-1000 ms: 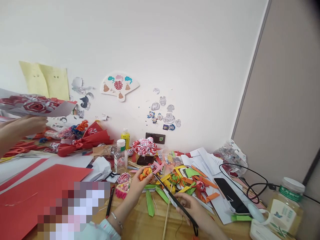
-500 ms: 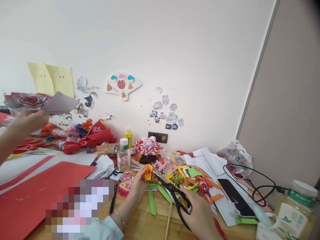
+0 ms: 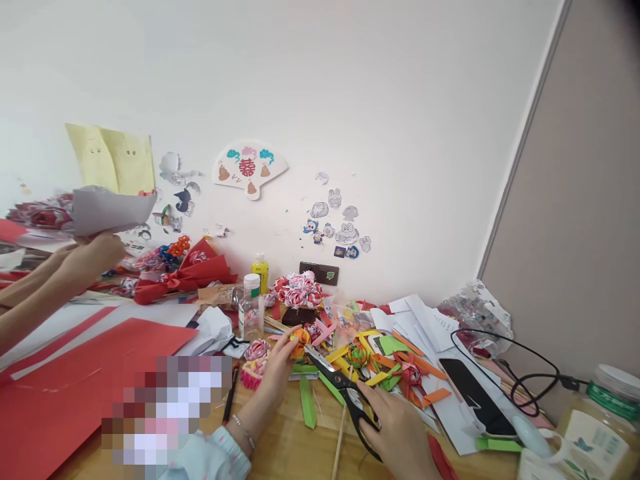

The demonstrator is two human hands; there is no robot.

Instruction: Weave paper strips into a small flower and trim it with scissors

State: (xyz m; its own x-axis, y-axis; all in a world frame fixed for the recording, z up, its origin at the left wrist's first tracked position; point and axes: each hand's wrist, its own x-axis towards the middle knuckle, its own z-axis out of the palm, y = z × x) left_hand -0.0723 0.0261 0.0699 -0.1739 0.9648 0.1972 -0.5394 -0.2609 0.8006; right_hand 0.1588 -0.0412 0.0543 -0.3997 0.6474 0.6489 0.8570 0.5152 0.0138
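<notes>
My left hand pinches a small orange and yellow paper flower just above the wooden table. My right hand grips the handles of black scissors, whose blades are parted and point up-left at the flower. Around them lie several folded paper flowers and green, orange and yellow paper strips. A thin wooden stick lies on the table between my hands.
Another person's hands at the far left hold up a paper-wrapped bouquet. Red paper sheets cover the left of the table. Glue bottles, a black phone with a cable, and a lidded jar stand around.
My right hand has taken the scissors by the handles and opened the blades toward the flower. The view has shifted left. The other person's bouquet has moved rightward.
</notes>
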